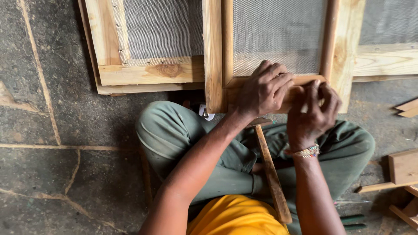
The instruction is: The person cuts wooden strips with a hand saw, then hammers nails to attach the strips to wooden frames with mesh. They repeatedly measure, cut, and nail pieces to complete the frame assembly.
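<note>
Both hands on wooden frame [278, 93] resting across lap — left hand [264, 90] pressed flat, steadying thin strip [305, 79]; right hand [314, 109] pinching something small, hidden. Hammer [272, 174] parked between knees — within reach.

Views: we have one camera only, worn on the head, so no second view shares the scene.
Direction: we look almost straight down past the yellow shirt [237, 216] to the lap and the stone floor [65, 130].
Nearness: we sit close, at arm's reach; the left hand [264, 89] and right hand [312, 114] fill the middle of the picture.
Top edge: the wooden mesh frames [213, 56] lie ahead of us, cut off by the border.
Bottom edge: both forearms run in from below, and the hammer handle [272, 174] lies between them.
</note>
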